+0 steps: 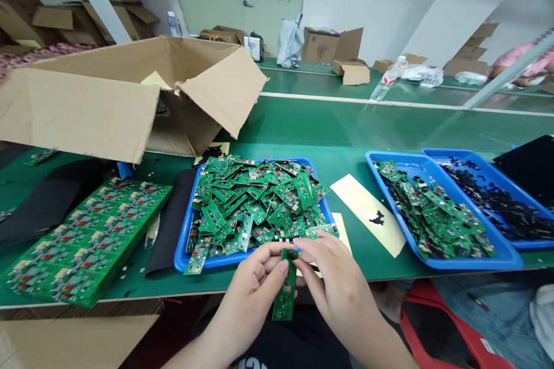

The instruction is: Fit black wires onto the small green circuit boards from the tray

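In front of my body, my left hand (262, 282) pinches a narrow green circuit board (284, 300), thumb on its face. The board hangs lengthwise, with a small black part near its upper end. My right hand (333, 271) closes on that upper end with thumb and fingertips; a sliver of something black shows under its fingers, too hidden to name. Just beyond both hands, a blue tray (179, 248) is heaped with loose green boards (259, 202). To the right, yellowish paper (357, 207) carries a few small black parts (377, 218).
At right stand a blue tray (489, 262) of boards and another blue tray (536, 244) of small black parts. Stacked uncut board panels (90, 236) lie left, below a large open carton (82, 104). A water bottle (386, 82) leans farther back. A red chair (433, 323) is at lower right.
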Demonstrator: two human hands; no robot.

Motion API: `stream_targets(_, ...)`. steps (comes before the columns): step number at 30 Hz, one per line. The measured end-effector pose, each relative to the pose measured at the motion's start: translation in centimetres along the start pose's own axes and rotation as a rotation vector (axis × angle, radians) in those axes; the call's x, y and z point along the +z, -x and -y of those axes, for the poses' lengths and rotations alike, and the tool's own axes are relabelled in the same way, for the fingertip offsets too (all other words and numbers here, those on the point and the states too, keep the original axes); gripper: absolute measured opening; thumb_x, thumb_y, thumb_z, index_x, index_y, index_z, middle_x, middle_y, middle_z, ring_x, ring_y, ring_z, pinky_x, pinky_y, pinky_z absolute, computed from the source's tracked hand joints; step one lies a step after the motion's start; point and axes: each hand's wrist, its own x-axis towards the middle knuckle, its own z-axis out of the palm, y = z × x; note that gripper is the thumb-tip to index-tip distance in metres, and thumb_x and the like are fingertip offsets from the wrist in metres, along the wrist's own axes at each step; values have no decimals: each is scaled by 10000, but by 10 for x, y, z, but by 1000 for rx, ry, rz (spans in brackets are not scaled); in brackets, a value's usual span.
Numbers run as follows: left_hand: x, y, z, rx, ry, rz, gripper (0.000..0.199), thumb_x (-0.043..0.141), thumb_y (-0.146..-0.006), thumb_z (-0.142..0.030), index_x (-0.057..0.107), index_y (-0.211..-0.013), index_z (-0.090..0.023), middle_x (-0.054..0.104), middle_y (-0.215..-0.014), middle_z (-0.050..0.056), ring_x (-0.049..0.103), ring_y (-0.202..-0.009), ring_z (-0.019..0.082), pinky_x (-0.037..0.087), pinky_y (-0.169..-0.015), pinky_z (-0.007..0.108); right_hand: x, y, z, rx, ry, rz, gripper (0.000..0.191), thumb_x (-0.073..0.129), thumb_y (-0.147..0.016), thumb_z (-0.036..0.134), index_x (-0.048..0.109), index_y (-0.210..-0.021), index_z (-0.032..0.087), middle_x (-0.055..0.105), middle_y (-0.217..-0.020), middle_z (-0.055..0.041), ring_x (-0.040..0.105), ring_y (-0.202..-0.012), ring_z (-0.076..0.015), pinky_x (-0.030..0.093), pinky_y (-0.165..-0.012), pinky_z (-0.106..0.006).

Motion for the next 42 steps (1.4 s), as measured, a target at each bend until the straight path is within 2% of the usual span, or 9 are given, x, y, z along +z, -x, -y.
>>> stream_targets(10, 0, -4, 5, 85, -76, -48, 288, 666, -758, -424, 607, -894, -177, 691, -701, 12, 654, -597, 156, 520, -594, 259, 0, -2, 2, -53, 2, 16, 219, 411, -924, 92, 521, -1099, 165, 608, -719, -22, 585, -660, -174, 488, -863, -449)
stream_targets(16, 0, -6, 7, 123, -85, -66, 243, 649, -775, -412, 590, -805, -179, 607, -580, -36, 601, -492, 122, 499, -502, 225, -2, -3, 4, -32, 53, 38, 228, 429, -908, 125, 529, -1112, 148, 647, -811, -68, 612, -782, -236, 488, -840, -469)
stream_targets(19, -1, -6, 7, 151, -118, -78, 255, 644, -774, -427, 590, -812, -181, 593, -553, -35, 589, -479, 127, 487, -489, 227, -4, -5, 3, -51, 69, 29, 237, 401, -904, 99, 539, -1090, 145, 652, -814, -74, 617, -772, -233, 493, -826, -464)
stream_targets(24, -4, -6, 8, 166, -163, -19, 318, 613, -787, -472, 598, -864, -163, 583, -521, -36, 559, -456, 113, 462, -485, 218, -12, -9, 5, -50, 52, 48, 230, 405, -897, 82, 555, -1056, 153, 640, -801, -68, 604, -759, -213, 490, -836, -458)
stream_targets(28, -8, -8, 11, 154, -177, 47, 357, 585, -797, -500, 586, -897, -157, 575, -491, -50, 535, -436, 94, 439, -482, 201, -16, -10, 8, -73, 91, 2, 249, 399, -882, 45, 578, -1034, 127, 646, -846, -104, 596, -863, -246, 495, -828, -477)
stream_targets(32, -10, -10, 12, 129, -203, 85, 387, 574, -794, -524, 570, -920, -157, 580, -475, -50, 520, -424, 89, 431, -473, 197, -16, -9, 5, -128, 97, -10, 267, 396, -880, 20, 591, -1034, 119, 654, -792, -71, 597, -872, -237, 445, -909, -528)
stream_targets(40, -15, -8, 8, 117, -247, 132, 407, 558, -777, -579, 502, -751, -177, 541, -471, -62, 516, -398, 79, 394, -450, 182, -16, -8, 1, -207, 76, -48, 195, 446, -922, 57, 604, -1008, 131, 669, -780, -43, 604, -942, -226, 303, -1045, -564)
stream_targets(42, -16, -8, 8, 121, -263, 144, 400, 555, -781, -573, 496, -754, -178, 533, -497, -67, 512, -396, 73, 375, -443, 174, -16, -7, -1, -232, 108, -59, 207, 456, -918, 52, 606, -1039, 128, 678, -884, -83, 586, -1027, -246, 304, -1044, -571)
